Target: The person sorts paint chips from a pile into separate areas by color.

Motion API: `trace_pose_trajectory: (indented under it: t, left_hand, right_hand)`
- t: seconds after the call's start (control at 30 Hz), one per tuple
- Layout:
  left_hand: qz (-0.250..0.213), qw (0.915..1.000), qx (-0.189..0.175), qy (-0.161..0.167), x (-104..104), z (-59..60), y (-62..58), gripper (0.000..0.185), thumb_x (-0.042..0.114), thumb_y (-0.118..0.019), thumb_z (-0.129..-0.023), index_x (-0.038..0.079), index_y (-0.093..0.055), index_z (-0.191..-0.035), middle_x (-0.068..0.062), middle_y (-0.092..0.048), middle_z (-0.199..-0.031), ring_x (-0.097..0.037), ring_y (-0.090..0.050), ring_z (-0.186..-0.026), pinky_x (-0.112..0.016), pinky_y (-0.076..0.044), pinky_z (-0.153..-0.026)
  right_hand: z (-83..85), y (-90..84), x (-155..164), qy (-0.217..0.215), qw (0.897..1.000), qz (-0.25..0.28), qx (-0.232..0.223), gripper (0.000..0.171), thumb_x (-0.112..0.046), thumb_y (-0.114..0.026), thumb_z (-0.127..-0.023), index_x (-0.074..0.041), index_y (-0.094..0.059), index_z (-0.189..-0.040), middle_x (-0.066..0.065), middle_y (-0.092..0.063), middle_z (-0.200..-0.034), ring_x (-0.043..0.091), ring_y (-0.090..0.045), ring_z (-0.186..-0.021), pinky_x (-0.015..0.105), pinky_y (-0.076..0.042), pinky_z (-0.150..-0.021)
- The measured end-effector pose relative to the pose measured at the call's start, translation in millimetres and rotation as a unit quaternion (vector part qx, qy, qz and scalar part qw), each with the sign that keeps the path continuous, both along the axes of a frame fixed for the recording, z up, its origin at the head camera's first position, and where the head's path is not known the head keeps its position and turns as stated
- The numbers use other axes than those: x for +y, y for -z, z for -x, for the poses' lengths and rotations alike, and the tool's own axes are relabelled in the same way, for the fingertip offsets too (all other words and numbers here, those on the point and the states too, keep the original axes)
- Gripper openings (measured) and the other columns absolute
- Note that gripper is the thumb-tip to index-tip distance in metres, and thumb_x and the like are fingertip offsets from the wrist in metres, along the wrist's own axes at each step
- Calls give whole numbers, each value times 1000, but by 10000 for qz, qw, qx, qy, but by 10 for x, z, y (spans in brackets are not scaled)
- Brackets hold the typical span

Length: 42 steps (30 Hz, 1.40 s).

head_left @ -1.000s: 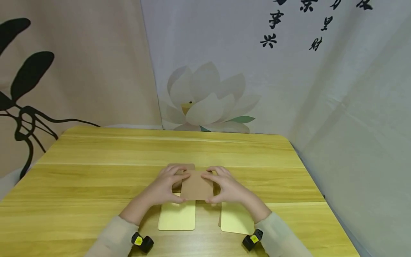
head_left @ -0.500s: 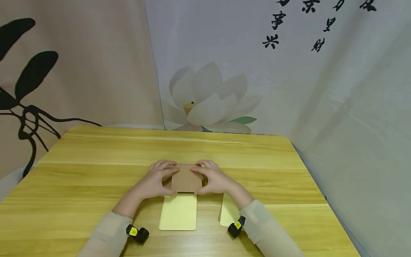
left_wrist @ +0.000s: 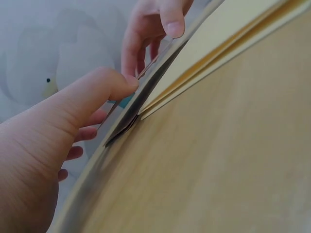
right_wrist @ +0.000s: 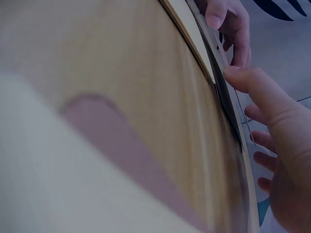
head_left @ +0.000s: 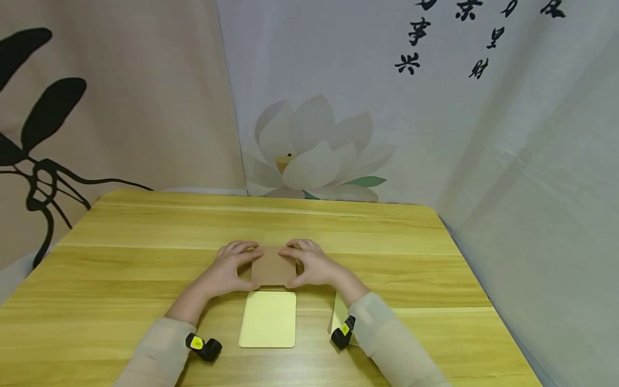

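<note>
- Both hands and the brown card [head_left: 273,266] have been carried leftward and toward the counter's far edge since the earlier frames; the near yellow sheet [head_left: 268,319] is now fully uncovered.
- The card is pinched by its side edges, the left hand [head_left: 227,269] and right hand [head_left: 314,266] each with thumb and curled fingers on it, at mid-counter.
- A slip could be caused by so light an edge grip; the card might be bent, or the sheet nudged.
- A second yellow sheet [head_left: 338,322] lies half hidden under the right sleeve.
- The wooden counter [head_left: 145,258] is backed by lotus-printed cloth [head_left: 314,145].

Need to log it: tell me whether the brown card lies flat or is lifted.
Cannot tell: both hands grip the brown card at its edges, hiding any gap.
</note>
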<state>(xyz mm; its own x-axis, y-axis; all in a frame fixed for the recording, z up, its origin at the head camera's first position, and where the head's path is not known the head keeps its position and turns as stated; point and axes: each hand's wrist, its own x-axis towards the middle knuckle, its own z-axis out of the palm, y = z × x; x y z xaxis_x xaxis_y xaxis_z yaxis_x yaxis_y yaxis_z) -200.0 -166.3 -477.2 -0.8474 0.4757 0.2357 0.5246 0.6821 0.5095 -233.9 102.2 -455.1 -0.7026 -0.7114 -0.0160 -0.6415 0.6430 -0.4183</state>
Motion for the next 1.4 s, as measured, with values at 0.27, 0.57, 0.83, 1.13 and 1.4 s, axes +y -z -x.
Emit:
trace_pose_trajectory:
  t: [0.27,0.57,0.83,1.13,1.4]
  left_hand:
    - [-30,9998,-172,-32,-23,34,38,77,42,-82,-69,10,-57,-134,-9,-43,-143,-32,-31,-131,-57,-17,-104]
    - [48,9997,-243,31,-5,55,58,78,44,-82,-69,10,-57,-134,-11,-42,-144,-35,-32,-130,-57,-17,-103]
    - [-220,9995,-221,42,6,46,54,78,44,-81,-70,8,-56,-134,-12,-39,-146,-36,-28,-132,-59,-14,-104]
    - [-405,9992,63,26,88,3,-11,79,44,-82,-70,6,-55,-135,-11,-41,-145,-32,-29,-132,-59,-12,-105]
    - [-343,9986,402,60,297,-58,-68,80,38,-83,-69,4,-53,-136,-11,-43,-143,-32,-31,-131,-60,-14,-105]
  right_hand:
    - [29,40,-31,62,9998,-136,-124,79,-49,-76,-77,-24,-44,-145,2,-32,-149,23,-23,-137,45,-19,-110]
    - [29,71,-14,112,9996,-169,-206,79,-48,-76,-78,-24,-43,-145,2,-30,-150,23,-21,-138,45,-18,-110]
    - [-15,51,52,174,9996,-10,-200,80,-52,-74,-78,-22,-43,-145,7,-28,-152,26,-18,-140,49,-15,-111]
    - [-174,11,277,498,9974,308,-411,83,-58,-71,-77,-22,-42,-146,9,-25,-154,29,-15,-141,55,-15,-109]
    - [-316,-108,441,515,9958,637,-399,83,-54,-72,-79,-19,-40,-147,12,-24,-154,31,-17,-140,57,-19,-107]
